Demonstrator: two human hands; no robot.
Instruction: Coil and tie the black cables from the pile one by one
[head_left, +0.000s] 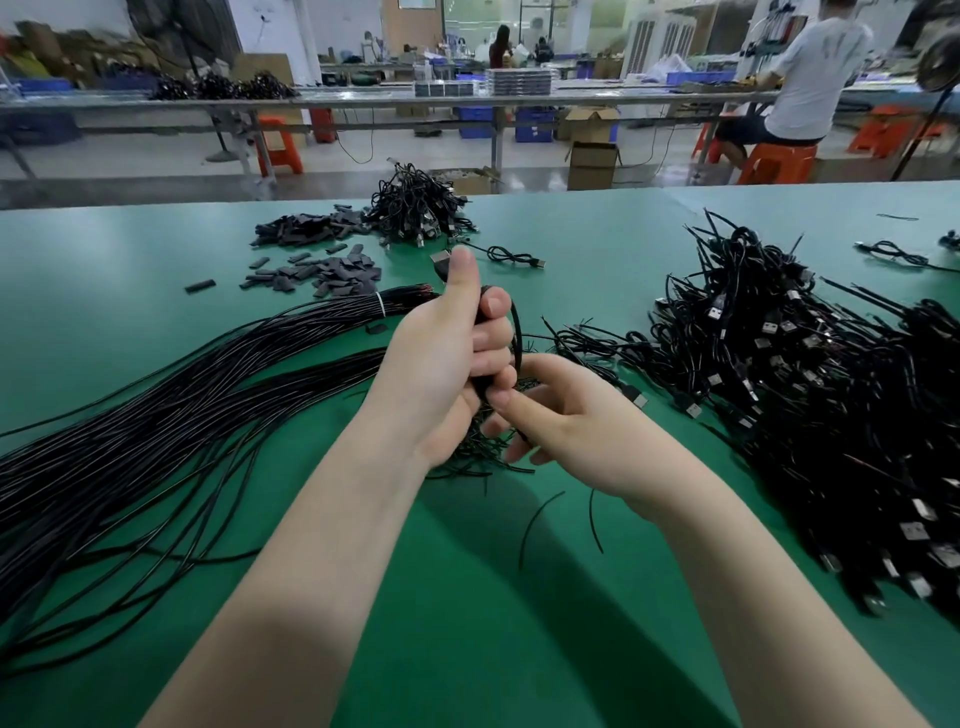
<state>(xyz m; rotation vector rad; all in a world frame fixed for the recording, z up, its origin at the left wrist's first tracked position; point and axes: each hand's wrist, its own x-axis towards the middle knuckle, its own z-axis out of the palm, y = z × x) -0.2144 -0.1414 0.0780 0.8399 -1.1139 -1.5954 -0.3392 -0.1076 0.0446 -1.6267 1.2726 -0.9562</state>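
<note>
The left hand (447, 358) is gripping a black cable (514, 332) above the middle of the green table (130, 270), fingers curled round it and thumb standing straight up; the cable's plug (440, 260) is poking out just beyond the thumb tip; one strand is arching out from the curled fingers and dropping toward the right hand (561, 426). The right hand is sitting just below and touching the left, thumb and fingers pinching the cable's lower part; short loose wire ends (478, 457) are lying on the table right under both hands.

On the left a long bundle of black cables (171, 431) is fanning out toward the near left edge, bound by a white tie (380, 304) near its far end; on the right a big pile of cables with plugs (810, 395) is crowding the table out to the right edge. Between bundle and pile a strip of bare green is running down toward the near edge, with only two short wire scraps (540, 519) lying in it.

Farther back, small dark sleeves (322, 270) are lying scattered; beside them a heap of finished coils (415, 208) is sitting near the table's far edge; a single coiled cable (511, 257) is lying apart, just past the raised thumb. Beyond the far edge, a person in a white shirt (815, 73) is sitting on an orange stool (779, 161).
</note>
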